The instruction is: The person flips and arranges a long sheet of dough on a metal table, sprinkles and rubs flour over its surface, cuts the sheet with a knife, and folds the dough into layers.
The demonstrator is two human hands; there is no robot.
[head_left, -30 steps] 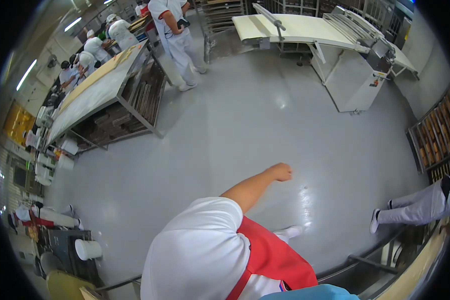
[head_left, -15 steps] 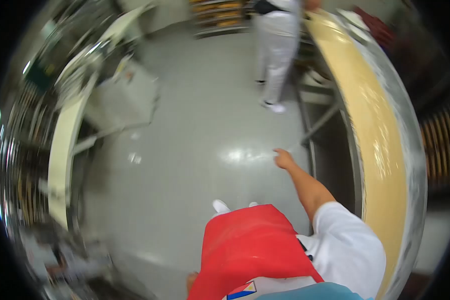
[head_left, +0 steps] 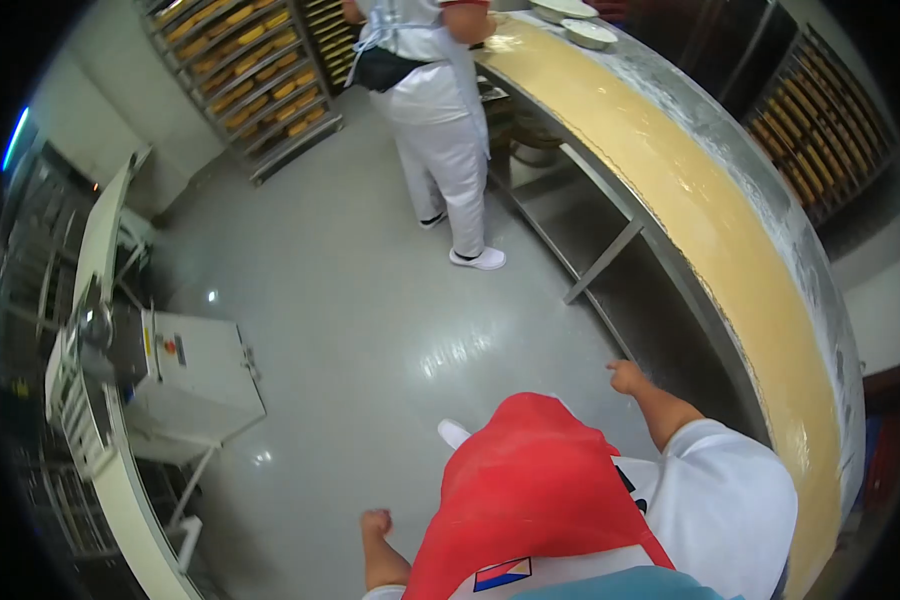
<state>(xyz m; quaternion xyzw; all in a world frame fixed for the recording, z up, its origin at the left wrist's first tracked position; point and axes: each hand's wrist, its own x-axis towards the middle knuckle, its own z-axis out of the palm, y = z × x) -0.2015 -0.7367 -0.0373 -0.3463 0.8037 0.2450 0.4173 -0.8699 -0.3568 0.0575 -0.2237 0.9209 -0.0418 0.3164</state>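
My right hand [head_left: 627, 377] hangs beside the near edge of a long worktable, its index finger stretched out and nothing seen in it. Low on the other side of my red apron [head_left: 535, 480], my left hand [head_left: 377, 521] is curled over the grey floor, with no object visible in it. Neither hand touches the table. A long sheet of pale yellow dough [head_left: 730, 210] lies along the table, beside a floury strip of its top [head_left: 805, 255].
A co-worker [head_left: 435, 130] stands ahead at the table's far part, near white bowls [head_left: 590, 34]. A tall rack of bread trays [head_left: 250, 80] stands at the upper left, another rack [head_left: 820, 125] beyond the table. A white machine with a long belt [head_left: 190, 370] is at left.
The view has turned and moved forward; the co-worker and bread rack look nearer. My left hand has come fully into sight. Since the earliest frame, the dough table has come alongside on my right.
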